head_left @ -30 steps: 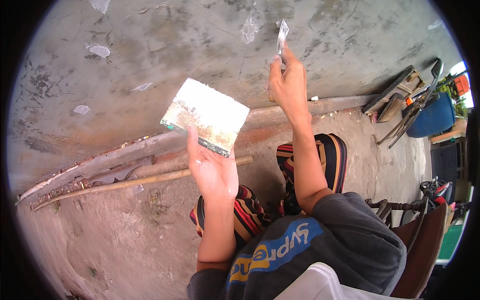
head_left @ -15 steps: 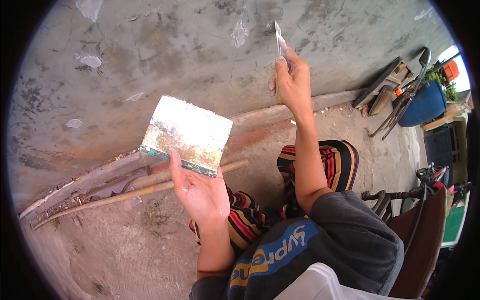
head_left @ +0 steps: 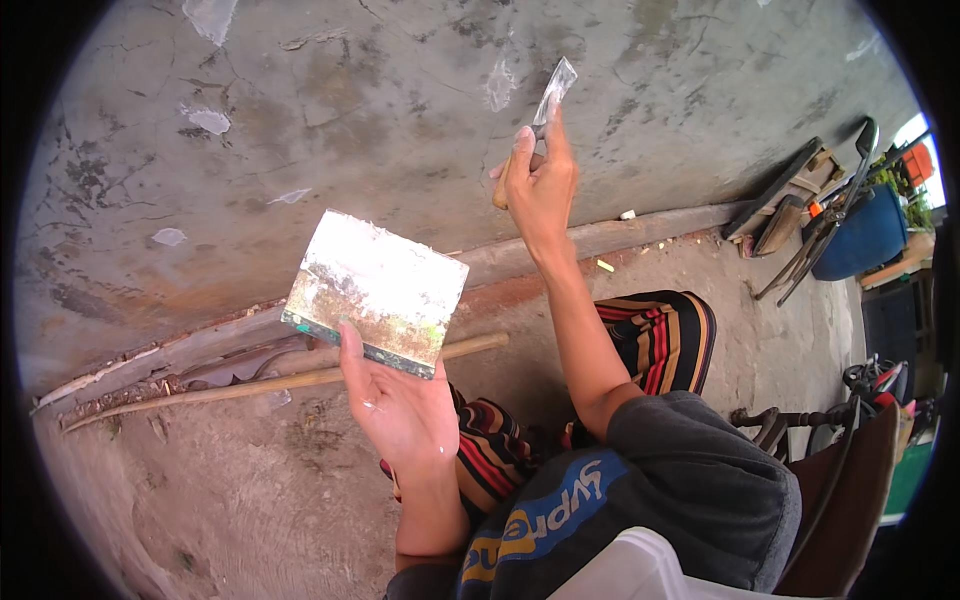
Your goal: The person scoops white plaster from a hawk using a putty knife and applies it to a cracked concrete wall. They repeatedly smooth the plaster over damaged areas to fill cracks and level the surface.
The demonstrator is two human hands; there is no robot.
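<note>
On my left hand [head_left: 405, 405] rests a flat, roughly square board [head_left: 385, 285], its top smeared with white paste and its near edge dark. The thumb presses on that near edge, while the other fingers are hidden beneath it. My right hand [head_left: 543, 185] is closed round the wooden handle of a putty knife [head_left: 556, 88], index finger laid along the blade. White paste coats the blade, which points up toward the grey wall [head_left: 370, 130]. Cracks run over the wall, and white patches [head_left: 500, 85] dot it.
A long wooden pole [head_left: 250, 385] lies on the concrete floor [head_left: 270, 480] along the wall's foot. Over at the right stand a blue barrel [head_left: 860, 235], wooden pieces [head_left: 785, 205] and a metal-legged object. A brown chair [head_left: 845, 470] is close on my right.
My right hand has moved left and slightly down with the putty knife, turning the blade's face into view. The board in my left hand sits a little lower in the picture.
</note>
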